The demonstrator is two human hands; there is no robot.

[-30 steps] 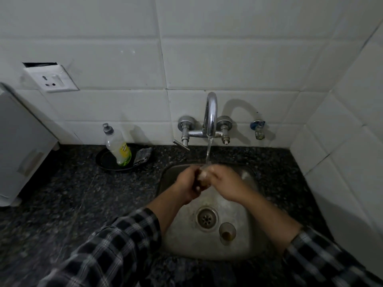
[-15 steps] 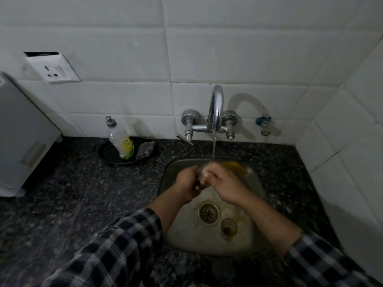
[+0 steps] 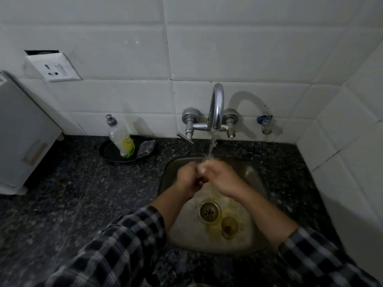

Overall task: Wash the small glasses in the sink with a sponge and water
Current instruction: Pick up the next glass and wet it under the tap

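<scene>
Left hand (image 3: 188, 180) and right hand (image 3: 222, 179) meet under the tap (image 3: 216, 106) stream over the sink (image 3: 186, 230), fingers curled round what is prob. a glass, mostly hidden. Second glass (image 3: 229, 226) stands by the drain (image 3: 209, 212). Wet glass is light, stiff, slippery and fragile, so grip the wall, not the rim.

Tiles (image 3: 228, 52) white — counter (image 3: 72, 193) black-speckled — sleeve (image 3: 116, 251) black-white check — standing glass (image 3: 229, 225) amber.

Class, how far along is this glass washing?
Done: the tap runs. In hand: left hand and right hand grip a small pale item, mostly hidden, under the stream. Left: one glass stands by the drain, brownish inside; the scrubber lies on its dish.
</scene>
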